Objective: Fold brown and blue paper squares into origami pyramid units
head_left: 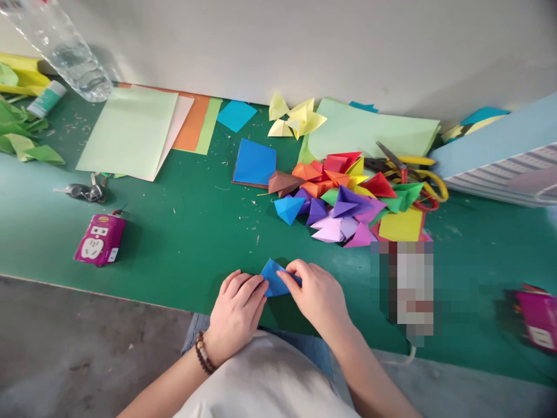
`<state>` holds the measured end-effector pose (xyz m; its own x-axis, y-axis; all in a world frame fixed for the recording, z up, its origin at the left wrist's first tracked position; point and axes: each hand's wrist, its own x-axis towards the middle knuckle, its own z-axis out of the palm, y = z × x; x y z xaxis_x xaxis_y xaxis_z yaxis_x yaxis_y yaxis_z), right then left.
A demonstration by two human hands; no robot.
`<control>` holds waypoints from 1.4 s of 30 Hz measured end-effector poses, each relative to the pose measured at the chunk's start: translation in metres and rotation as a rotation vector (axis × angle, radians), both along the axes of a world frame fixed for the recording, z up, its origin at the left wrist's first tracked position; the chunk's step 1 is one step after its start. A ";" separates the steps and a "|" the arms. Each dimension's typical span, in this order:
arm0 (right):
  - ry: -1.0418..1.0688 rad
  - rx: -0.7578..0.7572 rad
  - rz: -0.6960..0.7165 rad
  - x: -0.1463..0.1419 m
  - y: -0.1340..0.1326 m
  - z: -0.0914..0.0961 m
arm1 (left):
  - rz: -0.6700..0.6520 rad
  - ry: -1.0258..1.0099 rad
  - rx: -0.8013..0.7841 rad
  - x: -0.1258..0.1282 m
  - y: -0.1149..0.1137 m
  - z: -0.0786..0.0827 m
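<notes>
A small piece of blue origami paper [273, 280], partly folded to a point at the top, lies near the front edge of the green table. My left hand [238, 302] holds its left side, fingers together at the paper's edge. On the other side, my right hand [319, 290] pinches a flap at the paper's right corner between thumb and forefinger. Beyond my hands is a pile of folded paper pieces [343, 200] in several colours. Just left of the pile sits a stack of square sheets with a blue square [256, 162] on top.
Scissors [404, 171] lie behind the pile. Pale green sheets [130, 130], a water bottle [73, 58], a glue stick [46, 98], keys [89, 190] and a purple socket block [100, 239] are on the left. A blurred-out item [411, 290] and another purple block [539, 319] are on the right.
</notes>
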<state>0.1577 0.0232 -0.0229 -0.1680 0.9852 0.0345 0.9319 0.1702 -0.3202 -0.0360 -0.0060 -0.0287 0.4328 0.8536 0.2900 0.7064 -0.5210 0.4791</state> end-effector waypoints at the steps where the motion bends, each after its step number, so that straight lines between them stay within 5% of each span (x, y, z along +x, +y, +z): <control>1: -0.004 -0.002 -0.003 0.000 0.000 0.000 | 0.002 0.003 0.003 0.000 0.000 0.000; 23: -0.028 -0.139 -0.042 -0.001 0.004 0.003 | -0.018 0.067 -0.013 0.000 0.003 0.002; 34: -0.025 -0.115 -0.035 -0.001 0.003 0.001 | -0.394 0.362 -0.035 -0.011 0.048 0.026; 42: -0.002 -0.096 -0.031 0.003 0.010 0.001 | -0.290 0.260 -0.139 -0.005 0.049 0.024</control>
